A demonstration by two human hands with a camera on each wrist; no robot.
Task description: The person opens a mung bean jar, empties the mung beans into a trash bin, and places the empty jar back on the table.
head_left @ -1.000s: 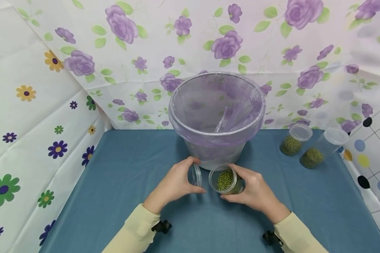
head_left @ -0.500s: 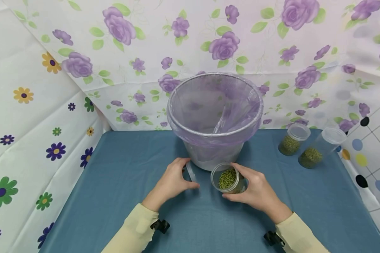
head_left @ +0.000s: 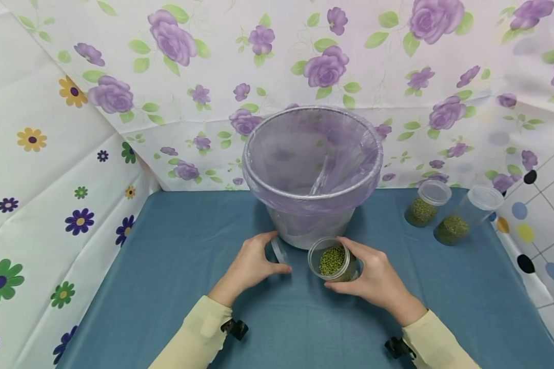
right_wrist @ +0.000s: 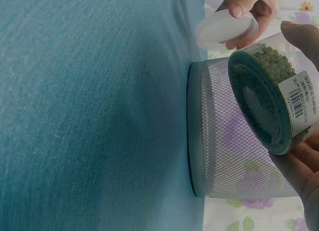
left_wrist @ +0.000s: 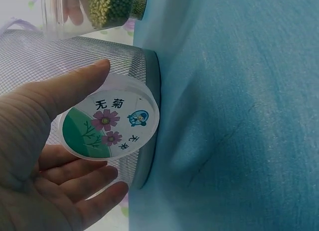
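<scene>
My left hand (head_left: pixel 251 264) pinches a round clear lid (head_left: pixel 279 250) by its edge between thumb and fingers. In the left wrist view the lid's printed label (left_wrist: pixel 113 122) shows pink flowers and a green patch. In my right hand (head_left: pixel 374 271) is an open clear plastic jar (head_left: pixel 348 270), gripped round its side and tilted with its mouth toward the left hand. Green mung beans (head_left: pixel 331 260) fill its lower part. The right wrist view shows the jar's base and a white barcode sticker (right_wrist: pixel 299 102). Lid and jar are apart, in front of the bin.
A mesh waste bin (head_left: pixel 304 225) lined with a thin purple bag (head_left: pixel 258 189) stands just behind both hands. At the right back are two lidded jars (head_left: pixel 421 211) (head_left: pixel 452 229) with green beans. Blue cloth (head_left: pixel 189 225) covers the table; patterned sheets hang around it.
My left hand has drawn the lid a little left, away from the jar, and tipped it more edge-on. The right hand with the jar has shifted slightly right.
</scene>
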